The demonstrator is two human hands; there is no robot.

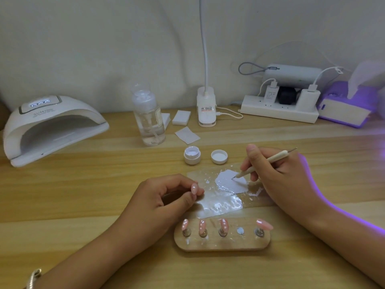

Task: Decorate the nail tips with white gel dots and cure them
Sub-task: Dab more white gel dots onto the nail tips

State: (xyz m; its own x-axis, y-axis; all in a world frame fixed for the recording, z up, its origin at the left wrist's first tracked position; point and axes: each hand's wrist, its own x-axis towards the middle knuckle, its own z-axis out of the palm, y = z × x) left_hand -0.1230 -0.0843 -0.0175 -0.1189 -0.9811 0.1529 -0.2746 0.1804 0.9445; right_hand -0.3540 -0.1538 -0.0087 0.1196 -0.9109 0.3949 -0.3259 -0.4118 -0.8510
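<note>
Our right hand [277, 174] pinches the dotting tool [277, 157], loading white gel [228, 183] at twelve o'clock from the stand [220, 245]. Our left hand [166, 197] pinches a nail tip [194, 188], presented for dotting.

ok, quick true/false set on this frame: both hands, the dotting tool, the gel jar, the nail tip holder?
1. The right hand holds the cream dotting tool with its tip on the white gel patch. True.
2. The small white gel jar is capped. False: it is open, and its round white lid lies beside it.
3. All five posts of the oval wooden holder carry nail tips. False: one post is bare, and the left hand pinches a pink nail tip.
4. Three mounted tips show white dots. True.
</note>
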